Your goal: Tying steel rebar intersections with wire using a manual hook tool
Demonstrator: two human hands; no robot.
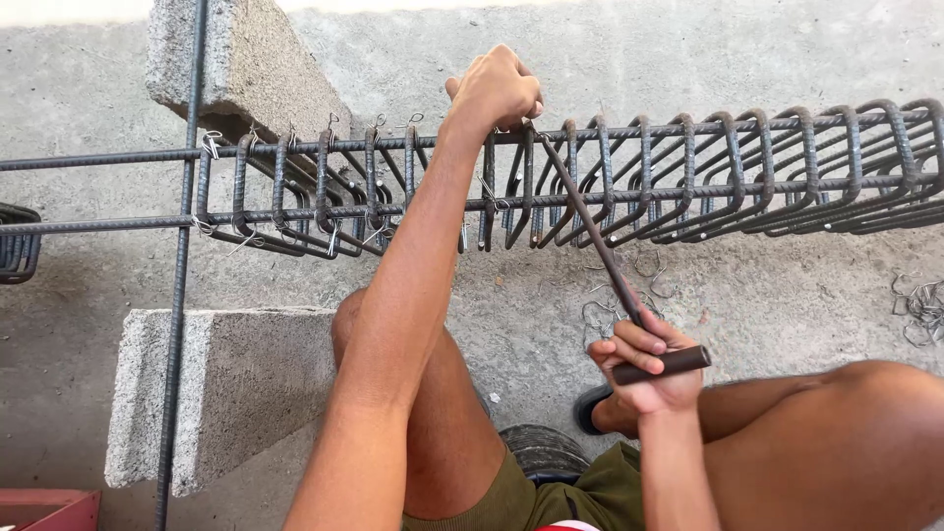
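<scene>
So, looking straight down at a rebar cage (629, 177) lying on its side across two concrete blocks (236, 393), over a bare concrete floor (787, 295). Left hand (495, 90) up on the top long bar, fingers clenched round it right where a stirrup (489, 187) crosses. Right hand (644, 369) down lower near the knee, fingers wrapped tight on the handle of a tie-wire twister hook (590, 221), shaft slanting up to the same joint by the left hand. Stirrups on the left already wired with little twisted ties (211, 143). Loose wire ties (919, 305) scattered on the floor on the right, more under the cage.
</scene>
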